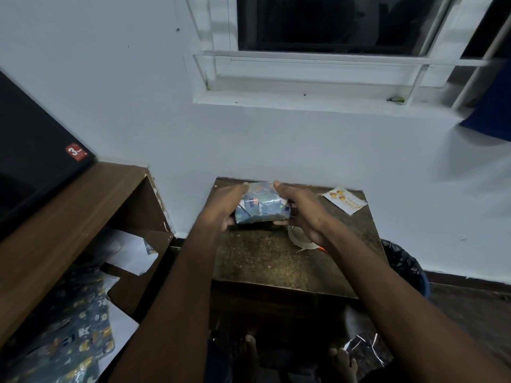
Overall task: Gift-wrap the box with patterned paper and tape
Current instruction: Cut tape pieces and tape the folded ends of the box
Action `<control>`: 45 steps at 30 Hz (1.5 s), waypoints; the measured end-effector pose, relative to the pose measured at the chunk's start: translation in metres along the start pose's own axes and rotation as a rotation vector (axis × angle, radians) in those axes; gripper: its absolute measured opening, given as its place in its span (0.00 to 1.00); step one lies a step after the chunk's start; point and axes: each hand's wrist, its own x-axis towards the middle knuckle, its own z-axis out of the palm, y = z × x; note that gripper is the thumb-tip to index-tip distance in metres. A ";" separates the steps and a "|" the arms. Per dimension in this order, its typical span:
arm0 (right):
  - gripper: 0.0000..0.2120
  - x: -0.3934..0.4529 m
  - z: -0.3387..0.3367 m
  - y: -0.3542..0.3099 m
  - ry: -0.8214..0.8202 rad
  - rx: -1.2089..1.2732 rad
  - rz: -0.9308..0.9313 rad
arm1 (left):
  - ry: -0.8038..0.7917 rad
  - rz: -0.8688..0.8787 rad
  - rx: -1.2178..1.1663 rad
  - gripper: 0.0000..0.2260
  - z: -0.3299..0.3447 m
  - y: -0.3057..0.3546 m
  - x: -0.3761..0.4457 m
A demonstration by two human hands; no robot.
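A small box wrapped in shiny blue patterned paper [262,207] is held just above the small brown table [262,261], near its far edge. My left hand [224,207] grips the box's left end, fingers over the top and thumb underneath. At the right end my right hand [301,211] grips it the same way. The near face of the box shows folded paper flaps. A roll of clear tape [300,240] lies on the table, partly hidden under my right wrist.
A white gift tag with orange shapes [345,200] lies at the table's far right corner. Spare patterned paper [69,335] and white scraps sit on a wooden shelf unit [83,205] at left. A bin with a black liner [406,266] stands right of the table.
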 end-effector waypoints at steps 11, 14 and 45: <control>0.23 0.015 -0.013 0.034 -0.055 -0.628 -0.211 | 0.060 0.201 0.605 0.28 0.002 -0.026 0.024; 0.19 0.016 -0.017 0.030 0.054 -0.769 -0.274 | 0.191 0.292 0.823 0.26 0.015 -0.032 0.022; 0.04 -0.058 -0.089 0.009 0.070 -0.692 -0.386 | 0.100 0.458 0.296 0.20 0.091 -0.048 -0.044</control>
